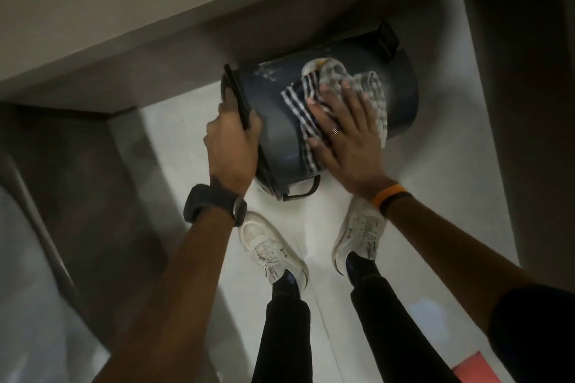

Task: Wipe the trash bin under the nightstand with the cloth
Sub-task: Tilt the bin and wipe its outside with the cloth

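The nightstand overhangs the upper left, a dark panel rises at right, and the person's two white sneakers stand on the pale floor just short of the trash bin. The dark blue bin lies tipped on its side on the floor, long axis running left to right, rim end left, base with a black pedal upper right. The left hand is clenched around the rim; the right hand, fingers spread, presses the checked cloth flat on the bin's side.

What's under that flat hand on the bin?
The checked cloth lies under the right hand, pressed onto the trash bin. What the bin's side looks like beneath it is covered.
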Motion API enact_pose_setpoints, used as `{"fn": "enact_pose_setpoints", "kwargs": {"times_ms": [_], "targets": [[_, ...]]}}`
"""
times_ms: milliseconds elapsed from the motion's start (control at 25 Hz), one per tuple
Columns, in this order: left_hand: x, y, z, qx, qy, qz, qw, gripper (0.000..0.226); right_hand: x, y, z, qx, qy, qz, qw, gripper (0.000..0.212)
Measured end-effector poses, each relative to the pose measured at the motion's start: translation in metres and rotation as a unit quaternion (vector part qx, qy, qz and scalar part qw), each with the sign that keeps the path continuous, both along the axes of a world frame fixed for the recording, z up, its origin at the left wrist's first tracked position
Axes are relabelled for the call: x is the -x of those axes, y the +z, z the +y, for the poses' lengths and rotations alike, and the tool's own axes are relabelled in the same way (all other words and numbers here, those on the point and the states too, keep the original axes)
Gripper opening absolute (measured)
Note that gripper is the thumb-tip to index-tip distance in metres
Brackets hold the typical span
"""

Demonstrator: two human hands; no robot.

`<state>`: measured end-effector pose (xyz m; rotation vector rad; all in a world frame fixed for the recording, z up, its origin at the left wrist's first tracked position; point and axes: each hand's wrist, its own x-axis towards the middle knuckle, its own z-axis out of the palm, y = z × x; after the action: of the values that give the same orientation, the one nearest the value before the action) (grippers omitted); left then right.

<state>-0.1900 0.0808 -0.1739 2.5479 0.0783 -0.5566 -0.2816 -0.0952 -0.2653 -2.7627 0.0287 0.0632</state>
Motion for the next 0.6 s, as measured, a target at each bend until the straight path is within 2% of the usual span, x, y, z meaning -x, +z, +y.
{"fn": "enact_pose_setpoints", "kwargs": {"times_ms": [40,120,200,240,280,360,400,440,480,520,560,600], "targets": [[0.01,0.005,-0.003,-0.005,-0.014,-0.022,1.0,0.048,-0.006,0.0,-0.012,0.016,-0.018,0.01,1.0,0.062],[0.035,0.012,-0.017,-0.017,-0.033,-0.053,0.998,0.053,-0.022,0.001,-0.034,-0.007,-0.164,0.03,0.986,0.062],[0.059,0.016,-0.035,-0.021,-0.04,-0.075,0.996,0.056,-0.033,0.009,-0.031,-0.062,-0.342,0.051,0.936,0.059],[0.068,0.017,-0.042,-0.021,-0.04,-0.087,0.995,0.056,-0.038,0.02,-0.018,-0.087,-0.381,0.057,0.919,0.057],[0.075,0.017,-0.045,-0.022,-0.042,-0.101,0.994,0.054,-0.039,0.03,-0.005,-0.104,-0.358,0.047,0.927,0.056],[0.087,0.015,-0.04,-0.022,-0.061,-0.132,0.989,0.05,-0.026,0.041,0.018,-0.098,-0.142,0.001,0.985,0.056],[0.093,0.012,-0.035,-0.023,-0.077,-0.146,0.986,0.049,-0.018,0.042,0.015,-0.073,-0.049,-0.001,0.996,0.057],[0.1,0.01,-0.029,-0.023,-0.094,-0.153,0.983,0.048,-0.017,0.04,0.001,-0.047,-0.022,0.017,0.999,0.058],[0.107,0.008,-0.025,-0.007,-0.107,-0.152,0.983,0.048,-0.018,0.037,-0.018,-0.027,-0.076,0.05,0.996,0.057],[0.114,0.006,-0.021,0.031,-0.107,-0.144,0.983,0.049,-0.019,0.033,-0.037,-0.031,-0.188,0.088,0.978,0.053],[0.121,0.004,-0.018,0.066,-0.097,-0.134,0.984,0.05,-0.021,0.029,-0.052,-0.041,-0.29,0.12,0.948,0.049],[0.125,0.001,-0.015,0.081,-0.085,-0.131,0.984,0.051,-0.021,0.028,-0.057,-0.044,-0.347,0.143,0.926,0.047]]}}
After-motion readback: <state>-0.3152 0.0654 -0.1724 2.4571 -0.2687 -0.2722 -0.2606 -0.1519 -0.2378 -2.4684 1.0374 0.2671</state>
